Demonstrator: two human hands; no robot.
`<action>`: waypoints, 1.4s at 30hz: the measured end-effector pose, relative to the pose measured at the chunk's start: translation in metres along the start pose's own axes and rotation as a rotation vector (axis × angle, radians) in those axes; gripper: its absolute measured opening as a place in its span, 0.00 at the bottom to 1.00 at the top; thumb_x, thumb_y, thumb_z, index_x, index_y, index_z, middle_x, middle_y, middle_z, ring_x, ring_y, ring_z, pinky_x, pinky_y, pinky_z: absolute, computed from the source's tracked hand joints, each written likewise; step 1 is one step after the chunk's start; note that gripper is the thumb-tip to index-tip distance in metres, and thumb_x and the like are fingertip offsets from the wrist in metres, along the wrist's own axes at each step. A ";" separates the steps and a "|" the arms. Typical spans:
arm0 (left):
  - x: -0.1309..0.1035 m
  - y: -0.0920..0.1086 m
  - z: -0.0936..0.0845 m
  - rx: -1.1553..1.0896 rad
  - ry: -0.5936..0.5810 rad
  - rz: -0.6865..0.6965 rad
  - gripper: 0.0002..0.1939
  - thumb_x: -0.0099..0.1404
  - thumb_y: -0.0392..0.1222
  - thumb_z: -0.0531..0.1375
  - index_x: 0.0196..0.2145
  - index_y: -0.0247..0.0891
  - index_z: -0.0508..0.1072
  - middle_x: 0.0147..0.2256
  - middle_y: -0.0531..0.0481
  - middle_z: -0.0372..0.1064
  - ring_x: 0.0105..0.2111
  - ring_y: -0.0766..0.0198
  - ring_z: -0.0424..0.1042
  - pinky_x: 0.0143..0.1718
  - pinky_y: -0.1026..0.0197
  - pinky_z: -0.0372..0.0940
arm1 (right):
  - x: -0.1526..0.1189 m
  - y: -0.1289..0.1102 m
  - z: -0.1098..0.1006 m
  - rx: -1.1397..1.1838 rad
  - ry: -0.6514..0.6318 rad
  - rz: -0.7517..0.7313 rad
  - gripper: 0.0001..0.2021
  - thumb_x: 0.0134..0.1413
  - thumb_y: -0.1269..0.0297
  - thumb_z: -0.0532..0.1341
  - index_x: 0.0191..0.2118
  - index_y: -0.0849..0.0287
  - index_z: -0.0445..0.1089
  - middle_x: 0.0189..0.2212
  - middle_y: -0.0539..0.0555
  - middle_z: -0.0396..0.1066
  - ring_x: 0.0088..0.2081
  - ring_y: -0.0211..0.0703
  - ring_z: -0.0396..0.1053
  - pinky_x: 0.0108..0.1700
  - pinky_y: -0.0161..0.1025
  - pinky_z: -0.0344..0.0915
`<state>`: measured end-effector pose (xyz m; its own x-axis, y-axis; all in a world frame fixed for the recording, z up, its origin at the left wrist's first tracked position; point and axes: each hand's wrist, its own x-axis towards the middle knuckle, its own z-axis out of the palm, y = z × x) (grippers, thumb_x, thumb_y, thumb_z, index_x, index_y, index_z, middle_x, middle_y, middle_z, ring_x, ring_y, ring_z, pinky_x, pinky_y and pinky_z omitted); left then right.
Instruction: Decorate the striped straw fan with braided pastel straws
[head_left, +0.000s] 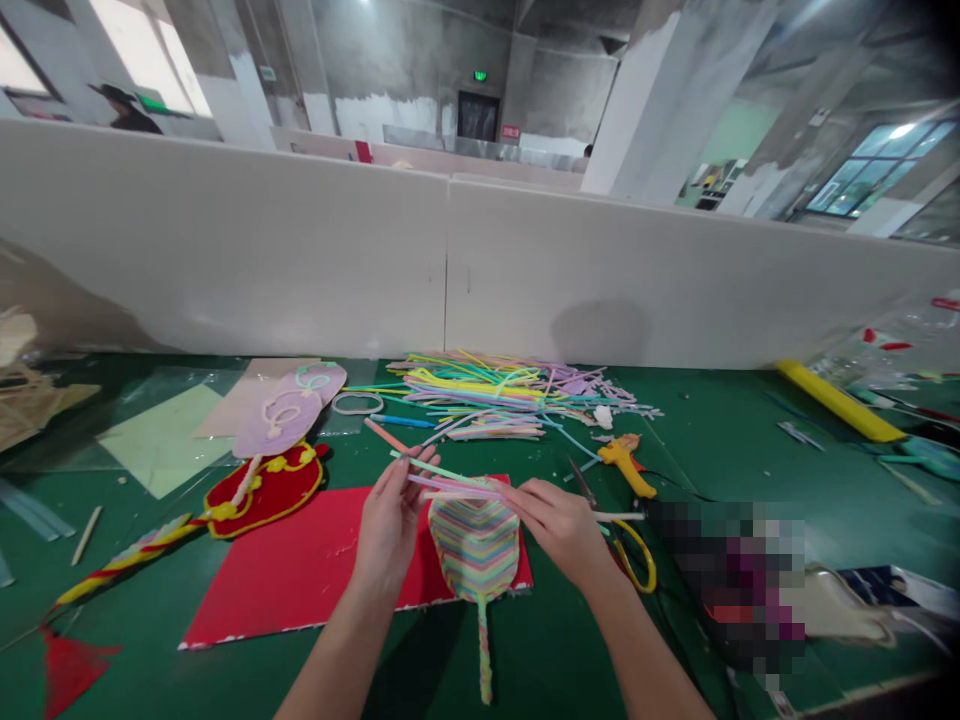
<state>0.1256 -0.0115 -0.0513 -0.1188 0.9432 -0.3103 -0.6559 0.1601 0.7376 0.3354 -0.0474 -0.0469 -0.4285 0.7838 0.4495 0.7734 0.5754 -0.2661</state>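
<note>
Several pastel pipe cleaners (450, 478) in green, pink and purple stretch between my two hands. My left hand (394, 510) is closed round their left ends, with a salmon one sticking up past the fingers. From the other side, my right hand (551, 515) pinches the bundle, and a pale end pokes out beyond it. Below and between the hands lies a fan-shaped piece (478, 550) with pastel zigzag stripes and a twisted handle. It rests partly on a red sheet (300, 565); its top edge is partly covered by the bundle and my right fingers.
A pile of coloured pipe cleaners (480, 395) lies at the back by a white partition (300, 260). To the right are a yellow glue gun (630, 465) and yellow-handled scissors (639, 560). A red fan (266, 490) and a lilac fan (289, 415) lie left.
</note>
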 end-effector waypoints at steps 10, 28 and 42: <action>-0.016 -0.025 0.016 -0.044 -0.187 -0.097 0.20 0.57 0.47 0.58 0.45 0.37 0.70 0.50 0.43 0.65 0.45 0.59 0.69 0.42 0.63 0.66 | -0.002 0.003 0.002 -0.051 0.055 0.030 0.18 0.58 0.70 0.50 0.52 0.50 0.63 0.34 0.53 0.70 0.36 0.38 0.67 0.36 0.33 0.63; -0.011 -0.037 0.014 0.151 -0.103 -0.065 0.16 0.51 0.45 0.63 0.35 0.33 0.74 0.48 0.38 0.67 0.43 0.54 0.70 0.42 0.57 0.65 | 0.000 0.000 0.004 0.281 -0.094 0.436 0.11 0.57 0.59 0.50 0.34 0.55 0.68 0.30 0.50 0.72 0.32 0.40 0.69 0.30 0.33 0.59; -0.011 -0.035 0.015 0.197 -0.102 -0.019 0.17 0.52 0.46 0.62 0.36 0.32 0.73 0.47 0.37 0.68 0.41 0.56 0.71 0.40 0.58 0.65 | -0.002 0.004 0.002 0.130 -0.180 0.453 0.11 0.57 0.58 0.51 0.32 0.54 0.68 0.24 0.48 0.72 0.25 0.37 0.67 0.26 0.32 0.52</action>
<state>0.1610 -0.0230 -0.0650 -0.0257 0.9624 -0.2703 -0.4979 0.2221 0.8383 0.3382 -0.0457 -0.0508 -0.1457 0.9828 0.1134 0.8407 0.1834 -0.5095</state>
